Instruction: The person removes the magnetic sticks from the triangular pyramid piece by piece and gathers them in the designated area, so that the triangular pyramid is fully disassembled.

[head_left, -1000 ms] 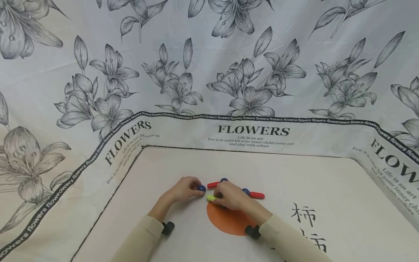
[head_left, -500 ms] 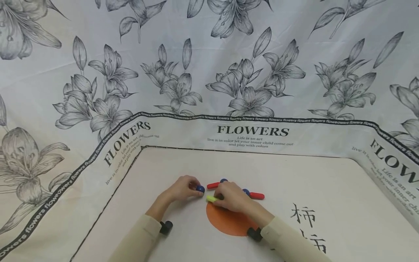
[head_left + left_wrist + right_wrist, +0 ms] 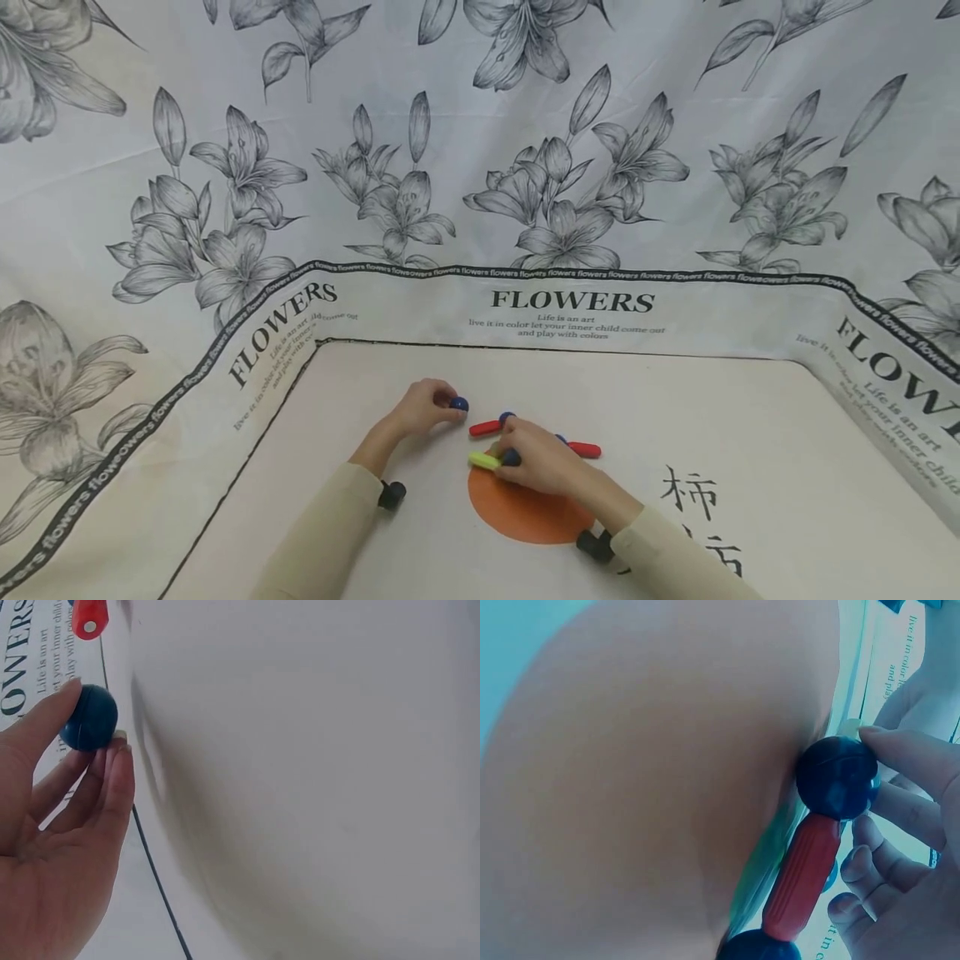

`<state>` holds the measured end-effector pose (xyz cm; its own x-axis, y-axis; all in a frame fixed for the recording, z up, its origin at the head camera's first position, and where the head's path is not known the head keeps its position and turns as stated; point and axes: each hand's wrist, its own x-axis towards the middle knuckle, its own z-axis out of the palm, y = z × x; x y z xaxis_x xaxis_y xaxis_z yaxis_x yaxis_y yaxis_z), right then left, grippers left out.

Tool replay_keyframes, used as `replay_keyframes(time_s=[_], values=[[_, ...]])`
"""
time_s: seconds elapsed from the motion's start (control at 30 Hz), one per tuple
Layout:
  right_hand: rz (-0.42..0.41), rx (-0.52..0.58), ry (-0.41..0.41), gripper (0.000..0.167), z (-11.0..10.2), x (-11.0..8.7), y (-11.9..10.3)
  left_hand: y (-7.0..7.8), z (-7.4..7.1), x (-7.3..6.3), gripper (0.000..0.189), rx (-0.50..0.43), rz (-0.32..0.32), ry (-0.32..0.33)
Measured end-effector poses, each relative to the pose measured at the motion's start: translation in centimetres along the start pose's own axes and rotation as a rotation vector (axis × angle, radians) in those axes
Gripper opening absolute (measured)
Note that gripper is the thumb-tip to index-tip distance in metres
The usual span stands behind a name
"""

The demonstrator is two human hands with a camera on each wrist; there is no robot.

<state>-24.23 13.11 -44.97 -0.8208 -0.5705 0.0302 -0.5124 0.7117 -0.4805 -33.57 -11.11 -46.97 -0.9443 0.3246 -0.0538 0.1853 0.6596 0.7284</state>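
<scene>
My left hand (image 3: 424,407) pinches a blue ball (image 3: 90,718) between thumb and fingertips, apart from the other pieces. My right hand (image 3: 546,457) pinches another blue ball (image 3: 838,778) between thumb and index finger; its other fingers are curled beneath. From that ball a ribbed red rod (image 3: 802,877) runs to a further blue ball (image 3: 759,948). A yellow-green rod (image 3: 483,461) points left from a blue ball (image 3: 511,457) by the right fingers. Beyond lies a red rod (image 3: 484,428) with a blue ball (image 3: 507,417) at its right end. My right hand hides some joints.
Beneath the pieces is a light cloth (image 3: 405,533) with a printed orange disc (image 3: 525,512) and dark characters (image 3: 690,492). A curtain with flower prints (image 3: 570,200) rises behind and at the sides. Black wrist cameras (image 3: 392,495) sit at both cuffs.
My left hand has moved away from me with its blue ball, now level with the far red rod's upper side. My right hand has shifted slightly, showing the ball on the yellow-green rod.
</scene>
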Motion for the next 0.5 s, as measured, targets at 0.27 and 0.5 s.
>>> replay_keyframes(time_s=[0.27,0.5], values=[[-0.009,0.009,-0.020,0.022,-0.1,-0.4,0.5,0.6,1.0,3.6,0.035,-0.005,-0.032,0.023],[-0.029,0.004,-0.020,0.021,-0.2,-0.7,0.8,1.5,1.9,6.5,0.038,-0.008,-0.055,0.054]])
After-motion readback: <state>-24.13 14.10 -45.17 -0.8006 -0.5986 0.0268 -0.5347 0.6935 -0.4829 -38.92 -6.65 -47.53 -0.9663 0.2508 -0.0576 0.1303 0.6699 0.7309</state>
